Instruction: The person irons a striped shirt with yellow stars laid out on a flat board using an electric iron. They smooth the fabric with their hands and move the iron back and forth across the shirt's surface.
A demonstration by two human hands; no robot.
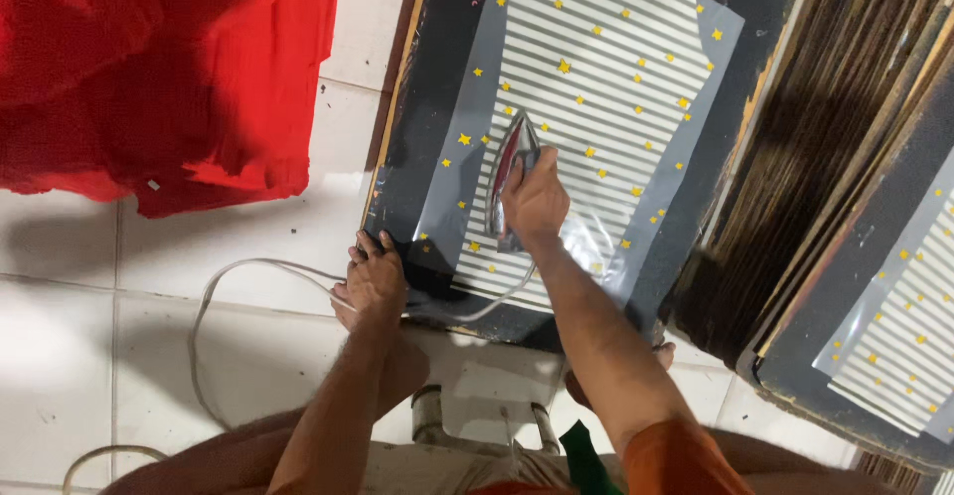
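Iron (511, 172) gripped by closed right hand (535, 202) on striped, star-dotted sheet (606, 68); black board (437, 87) edge pressed by left hand (373, 281), fingers curled, nothing held.

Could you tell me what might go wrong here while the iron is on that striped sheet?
The white cord loops past the left hand and could snag, tugging the iron. The right hand grips close to the iron's body, so a burn seems possible. The clear film may scorch or shift if the iron lingers.

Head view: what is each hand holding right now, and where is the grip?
The right hand grips the iron by its top handle. The left hand holds nothing; it presses on the dark board's near-left edge.
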